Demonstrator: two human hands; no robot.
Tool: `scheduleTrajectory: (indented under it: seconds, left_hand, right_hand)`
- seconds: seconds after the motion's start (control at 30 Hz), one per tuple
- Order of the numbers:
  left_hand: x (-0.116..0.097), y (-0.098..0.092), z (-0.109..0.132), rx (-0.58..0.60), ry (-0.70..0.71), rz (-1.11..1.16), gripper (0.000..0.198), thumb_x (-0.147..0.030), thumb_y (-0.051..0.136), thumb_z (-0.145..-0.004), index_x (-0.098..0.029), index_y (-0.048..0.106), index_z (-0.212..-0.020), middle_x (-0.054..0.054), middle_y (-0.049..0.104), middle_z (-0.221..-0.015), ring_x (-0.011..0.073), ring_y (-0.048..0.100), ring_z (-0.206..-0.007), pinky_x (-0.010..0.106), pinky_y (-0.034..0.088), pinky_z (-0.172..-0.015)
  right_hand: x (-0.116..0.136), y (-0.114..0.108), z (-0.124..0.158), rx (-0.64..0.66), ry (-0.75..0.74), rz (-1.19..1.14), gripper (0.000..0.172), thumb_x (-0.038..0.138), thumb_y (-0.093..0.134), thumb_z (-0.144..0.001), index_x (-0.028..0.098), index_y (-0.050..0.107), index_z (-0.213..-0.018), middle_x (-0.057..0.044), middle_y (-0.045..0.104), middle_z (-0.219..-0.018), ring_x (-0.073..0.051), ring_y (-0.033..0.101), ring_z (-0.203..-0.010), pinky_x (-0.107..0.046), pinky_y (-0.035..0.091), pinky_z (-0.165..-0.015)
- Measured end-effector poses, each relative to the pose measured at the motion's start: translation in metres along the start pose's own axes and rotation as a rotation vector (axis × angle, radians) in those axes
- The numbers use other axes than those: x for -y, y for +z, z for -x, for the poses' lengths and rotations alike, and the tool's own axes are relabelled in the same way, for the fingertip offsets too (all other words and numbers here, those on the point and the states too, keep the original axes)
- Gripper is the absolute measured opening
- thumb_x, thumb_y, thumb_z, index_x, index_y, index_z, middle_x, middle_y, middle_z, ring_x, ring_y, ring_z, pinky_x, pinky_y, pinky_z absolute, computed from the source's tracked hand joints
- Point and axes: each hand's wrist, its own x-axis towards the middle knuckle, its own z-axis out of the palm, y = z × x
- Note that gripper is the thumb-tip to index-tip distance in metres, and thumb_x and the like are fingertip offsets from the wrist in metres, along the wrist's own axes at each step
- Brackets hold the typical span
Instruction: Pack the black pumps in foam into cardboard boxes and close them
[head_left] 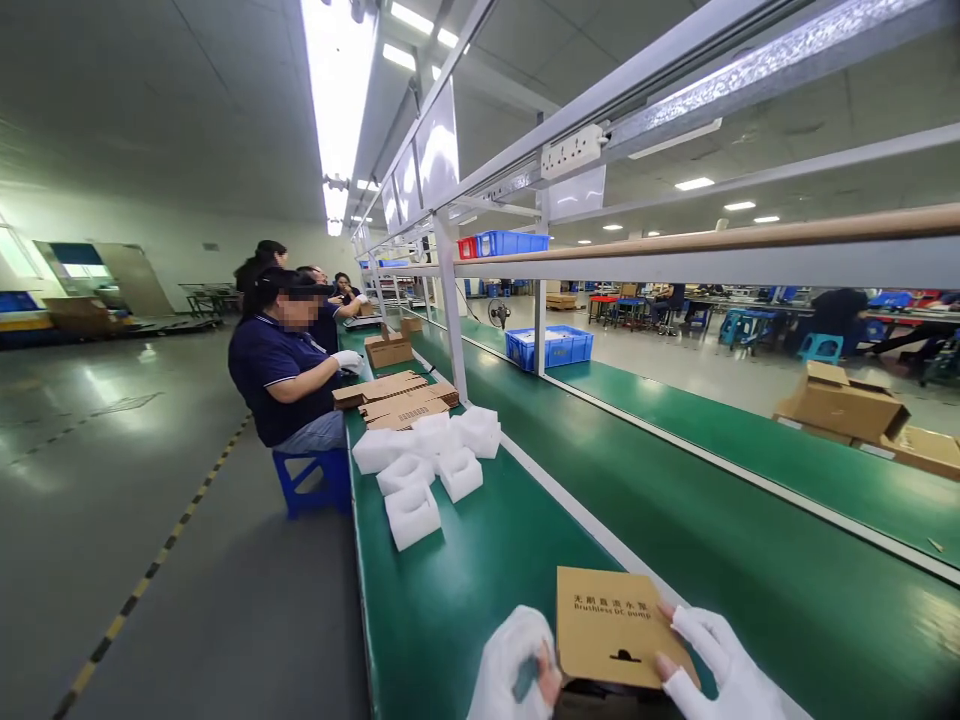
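A brown cardboard box (611, 630), printed "Brushless DC pump", stands at the near edge of the green bench, its lid panel facing me and a small dark slot low in it. Below that panel the box's front looks dark. My left hand (517, 665), in a white glove with bare fingertips, curls against the box's left side. My right hand (712, 660), gloved the same way, grips the right edge with fingertips on the lid. Farther along the bench lie several white foam inserts (414, 515) with cut-out hollows.
Flat cardboard blanks (405, 400) are stacked beyond the foam. A co-worker (289, 365) sits on a blue stool (311, 480) at the bench's left side. A metal post (452, 320) rises from the bench, and a blue crate (566, 348) stands across the green belt (637, 470).
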Motion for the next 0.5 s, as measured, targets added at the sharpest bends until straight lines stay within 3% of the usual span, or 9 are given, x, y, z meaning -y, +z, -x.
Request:
scheduleTrajectory:
  seconds: [0.1, 0.17, 0.23, 0.3, 0.4, 0.5]
  left_hand:
    - [-0.013, -0.007, 0.013, -0.096, -0.249, 0.299, 0.057, -0.062, 0.035, -0.092, -0.016, 0.048, -0.125, 0.007, 0.067, -0.081, 0.0221, 0.067, -0.074, 0.039, 0.057, -0.068]
    - [-0.026, -0.009, 0.01, -0.068, -0.39, 0.558, 0.082, -0.067, 0.054, -0.081, -0.01, 0.033, -0.137, 0.01, 0.069, -0.092, 0.0242, 0.068, -0.085, 0.043, 0.057, -0.081]
    - [-0.035, -0.01, 0.002, -0.005, -0.458, 0.68, 0.086, -0.062, 0.068, -0.071, -0.009, 0.041, -0.133, 0.017, 0.066, -0.115, 0.0274, 0.065, -0.103, 0.045, 0.052, -0.095]
    - [-0.036, -0.011, -0.006, -0.006, -0.512, 0.701, 0.076, -0.056, 0.073, -0.068, -0.01, 0.051, -0.125, 0.018, 0.061, -0.128, 0.0295, 0.06, -0.116, 0.046, 0.048, -0.103]
    - [-0.027, -0.01, -0.01, -0.064, -0.497, 0.593, 0.062, -0.049, 0.073, -0.07, -0.014, 0.06, -0.12, 0.013, 0.063, -0.127, 0.0286, 0.06, -0.116, 0.045, 0.051, -0.101]
    - [-0.015, -0.008, -0.007, -0.114, -0.27, 0.36, 0.038, -0.04, 0.066, -0.078, -0.017, 0.069, -0.109, 0.008, 0.07, -0.107, 0.0227, 0.066, -0.097, 0.039, 0.058, -0.087]
  right_hand:
    - [0.009, 0.001, 0.009, -0.04, 0.046, 0.041, 0.056, 0.058, 0.068, -0.069, 0.027, 0.069, -0.115, -0.012, 0.063, -0.124, -0.041, 0.062, -0.107, -0.061, 0.051, -0.093]
    - [0.019, -0.001, 0.015, 0.041, 0.08, 0.004, 0.056, 0.052, 0.065, -0.075, 0.025, 0.063, -0.124, -0.012, 0.063, -0.126, -0.039, 0.059, -0.114, -0.061, 0.044, -0.101]
    - [0.03, -0.003, 0.017, 0.127, 0.079, -0.035, 0.057, 0.048, 0.063, -0.078, 0.022, 0.059, -0.13, -0.011, 0.059, -0.132, -0.036, 0.057, -0.118, -0.058, 0.042, -0.104]
    - [0.036, -0.005, 0.017, 0.136, 0.046, -0.053, 0.051, 0.042, 0.06, -0.081, 0.021, 0.059, -0.128, -0.01, 0.059, -0.132, -0.033, 0.057, -0.118, -0.054, 0.045, -0.102]
    - [0.035, -0.004, 0.016, 0.069, -0.128, 0.05, 0.035, 0.029, 0.055, -0.085, 0.023, 0.062, -0.118, -0.008, 0.068, -0.108, -0.025, 0.064, -0.093, -0.042, 0.053, -0.081]
    - [0.028, -0.001, 0.019, -0.041, -0.405, 0.311, 0.021, 0.023, 0.051, -0.089, 0.02, 0.064, -0.105, -0.004, 0.065, -0.079, -0.021, 0.056, -0.069, -0.035, 0.045, -0.064]
